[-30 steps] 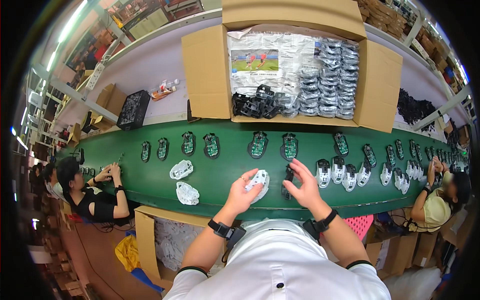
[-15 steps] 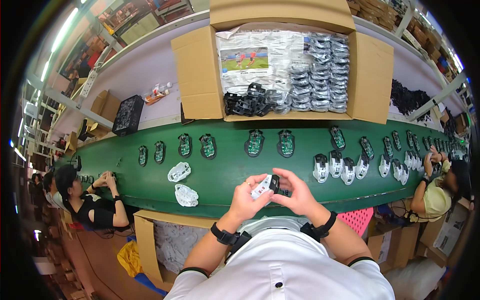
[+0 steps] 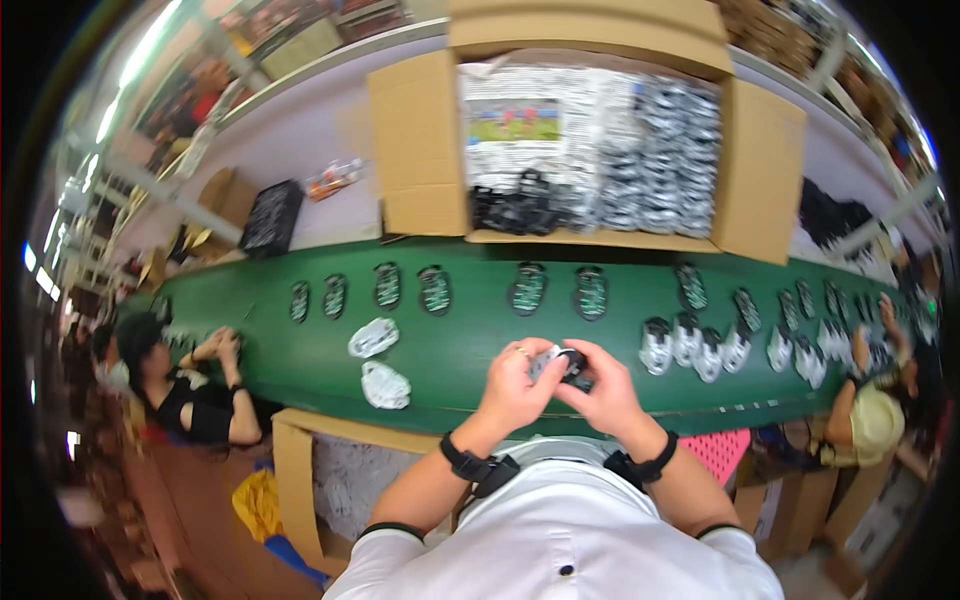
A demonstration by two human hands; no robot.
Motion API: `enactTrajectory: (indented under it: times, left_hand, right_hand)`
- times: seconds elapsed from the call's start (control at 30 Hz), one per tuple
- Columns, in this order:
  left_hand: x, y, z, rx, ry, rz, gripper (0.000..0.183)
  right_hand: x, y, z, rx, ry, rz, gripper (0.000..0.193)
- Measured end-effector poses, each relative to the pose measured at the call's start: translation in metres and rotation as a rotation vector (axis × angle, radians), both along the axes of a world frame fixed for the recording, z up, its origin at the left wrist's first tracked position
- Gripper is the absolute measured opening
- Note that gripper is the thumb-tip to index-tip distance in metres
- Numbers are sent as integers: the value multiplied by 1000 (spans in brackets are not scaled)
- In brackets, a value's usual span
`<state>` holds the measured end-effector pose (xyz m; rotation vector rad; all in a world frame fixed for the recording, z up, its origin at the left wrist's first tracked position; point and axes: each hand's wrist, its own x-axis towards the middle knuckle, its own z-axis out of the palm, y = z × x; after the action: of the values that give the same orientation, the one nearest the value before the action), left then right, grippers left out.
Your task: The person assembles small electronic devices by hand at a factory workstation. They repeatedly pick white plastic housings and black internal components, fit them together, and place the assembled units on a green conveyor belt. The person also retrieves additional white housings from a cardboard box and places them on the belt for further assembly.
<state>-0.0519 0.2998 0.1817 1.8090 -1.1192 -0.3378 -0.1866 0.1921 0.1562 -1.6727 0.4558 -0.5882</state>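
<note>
Just above the near edge of the green bench, I hold a small white-and-black computer mouse shell between both hands. My left hand grips its white end, thumb on top. My right hand closes around the black end, fingers curled, partly hiding the piece. To the left lie two bare white mouse shells. Along the far side stand spaced black mouse bases with green circuit boards. Several white-and-black mouse shells are grouped to my right.
Behind the bench, an open cardboard box holds stacked wrapped pieces and loose black parts. Another carton stands below at left, near a pink perforated piece at right. Co-workers sit at left and right.
The view has shifted, so the bench items sit slightly differently. Within my hands the mouse shell has turned, showing more of its dark side. The right co-worker's one hand is raised further out.
</note>
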Motion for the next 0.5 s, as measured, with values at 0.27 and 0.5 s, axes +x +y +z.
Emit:
enactTrajectory:
  times: [0.27, 0.5]
  left_hand:
    - [-8, -2, -48, -70, 761, 303, 40]
    - [34, 25, -67, 178, 220, 173, 49]
  right_hand:
    - [-2, -7, -39, 564, 103, 139, 17]
    - [-1, -65, -94, 307, 223, -156, 23]
